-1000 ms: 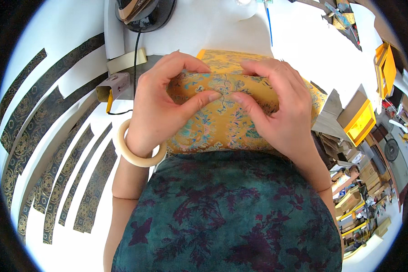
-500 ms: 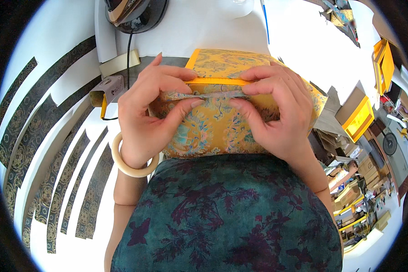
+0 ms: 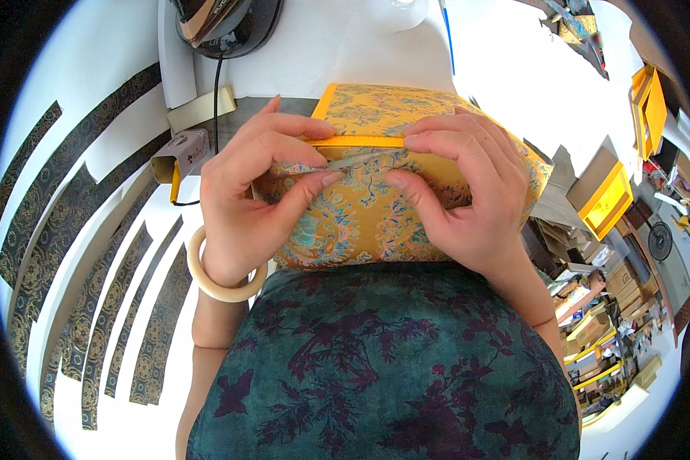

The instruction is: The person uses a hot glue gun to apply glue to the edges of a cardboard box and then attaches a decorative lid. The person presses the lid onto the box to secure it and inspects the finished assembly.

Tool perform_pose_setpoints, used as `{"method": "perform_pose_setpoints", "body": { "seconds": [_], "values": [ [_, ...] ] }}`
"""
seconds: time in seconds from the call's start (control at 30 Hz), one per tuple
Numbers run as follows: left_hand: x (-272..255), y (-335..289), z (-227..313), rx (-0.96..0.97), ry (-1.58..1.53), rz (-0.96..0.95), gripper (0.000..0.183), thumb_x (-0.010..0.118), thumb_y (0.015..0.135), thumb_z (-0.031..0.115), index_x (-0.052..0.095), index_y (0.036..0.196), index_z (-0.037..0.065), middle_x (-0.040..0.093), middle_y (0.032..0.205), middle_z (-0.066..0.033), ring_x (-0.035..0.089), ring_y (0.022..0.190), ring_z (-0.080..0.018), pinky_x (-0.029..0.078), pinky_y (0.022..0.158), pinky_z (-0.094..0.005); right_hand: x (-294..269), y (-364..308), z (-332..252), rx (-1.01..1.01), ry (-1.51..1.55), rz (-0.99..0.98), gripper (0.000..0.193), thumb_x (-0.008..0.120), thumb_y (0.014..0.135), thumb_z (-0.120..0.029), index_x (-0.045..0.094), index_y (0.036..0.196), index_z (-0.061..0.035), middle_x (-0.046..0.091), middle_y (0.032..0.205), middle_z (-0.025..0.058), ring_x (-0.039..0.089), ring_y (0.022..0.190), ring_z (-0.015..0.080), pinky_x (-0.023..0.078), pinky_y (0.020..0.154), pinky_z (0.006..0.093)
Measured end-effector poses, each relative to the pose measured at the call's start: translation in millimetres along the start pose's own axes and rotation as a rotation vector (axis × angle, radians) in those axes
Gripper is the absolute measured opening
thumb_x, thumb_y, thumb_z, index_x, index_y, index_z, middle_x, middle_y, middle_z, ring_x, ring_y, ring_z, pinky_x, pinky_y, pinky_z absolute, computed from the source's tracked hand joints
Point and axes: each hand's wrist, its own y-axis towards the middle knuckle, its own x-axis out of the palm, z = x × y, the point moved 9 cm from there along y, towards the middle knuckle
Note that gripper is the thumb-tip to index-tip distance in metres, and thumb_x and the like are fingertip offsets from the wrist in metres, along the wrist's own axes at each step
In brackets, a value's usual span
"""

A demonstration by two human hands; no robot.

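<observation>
A box (image 3: 395, 107) covered in golden-yellow brocade with blue and pink patterns lies before my lap, a plain yellow band (image 3: 364, 141) along its edge. Below the band, a brocade flap (image 3: 364, 160) stands lifted, its pale underside showing. My left hand (image 3: 257, 176), wearing a cream bangle (image 3: 222, 290), pinches the flap's left part between thumb and fingers. My right hand (image 3: 471, 176) rests at the band's right end with its fingertips, the thumb lying lower on the brocade and apart from them. The flap's right end meets the right fingers.
Dark patterned fabric strips (image 3: 115, 307) lie on the white surface at left. A black appliance (image 3: 234, 27) with a cord stands at the back left, near a small holder (image 3: 182, 156). Yellow frame-like box pieces (image 3: 606, 199) and shelves of boxes (image 3: 613, 307) are at right.
My right fingertips have shifted slightly left onto the yellow band, and the thumb and index finger sit farther apart. The flap's right part now slants up toward the band.
</observation>
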Motion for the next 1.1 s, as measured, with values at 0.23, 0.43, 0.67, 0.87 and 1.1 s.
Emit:
{"method": "perform_pose_setpoints", "body": {
  "seconds": [0.23,0.43,0.67,0.87,1.1],
  "values": [
    [-1.2,-4.0,12.0,0.095,0.118,-0.066,0.024,0.082,0.069,-0.008,0.076,0.088,0.005,0.077,0.118,-0.0172,0.073,0.108,-0.0285,0.039,0.123,-0.0613,1.2,-3.5,0.2,0.004,-0.008,0.016,0.033,0.09,0.072,-0.015,0.071,0.099,-0.0111,0.076,0.104,0.0061,0.073,0.097,0.0299,0.056,0.087,0.0424],
    [-0.9,-4.6,13.9,0.115,0.123,-0.084,0.024,0.08,0.067,-0.009,0.075,0.088,0.004,0.077,0.119,-0.0211,0.073,0.117,-0.0332,0.039,0.123,-0.0629,0.5,-3.5,-0.3,0.003,-0.003,0.026,0.037,0.09,0.071,-0.012,0.07,0.102,-0.0087,0.076,0.105,0.0071,0.073,0.098,0.0311,0.056,0.089,0.0431],
    [-1.2,-2.5,9.9,0.099,0.096,-0.065,0.03,0.088,0.072,-0.004,0.073,0.096,0.002,0.077,0.116,-0.0191,0.072,0.117,-0.03,0.039,0.123,-0.063,1.4,-3.0,0.1,0.009,0.013,0.002,0.04,0.093,0.076,-0.01,0.069,0.107,-0.0065,0.079,0.104,0.0109,0.076,0.098,0.0311,0.056,0.093,0.0439],
    [1.2,-7.6,-8.4,-0.088,-0.184,0.03,0.054,0.089,0.08,-0.003,0.063,0.127,0.002,0.074,0.123,-0.0117,0.071,0.116,-0.0236,0.049,0.114,-0.042,0.7,-3.8,-0.9,0.007,-0.001,0.01,0.04,0.093,0.077,-0.011,0.068,0.108,-0.0069,0.079,0.104,0.0093,0.075,0.099,0.031,0.056,0.095,0.0444],
    [-5.7,-13.3,-7.8,-0.135,-0.136,0.135,0.065,0.083,0.083,-0.006,0.057,0.142,0.0,0.067,0.135,-0.0166,0.061,0.133,-0.0251,0.046,0.116,-0.0409,-0.6,-6.3,-1.5,0.013,-0.011,0.049,0.038,0.091,0.075,-0.015,0.069,0.105,-0.0064,0.075,0.101,0.0088,0.073,0.095,0.0332,0.056,0.085,0.0434]
  ]
}}
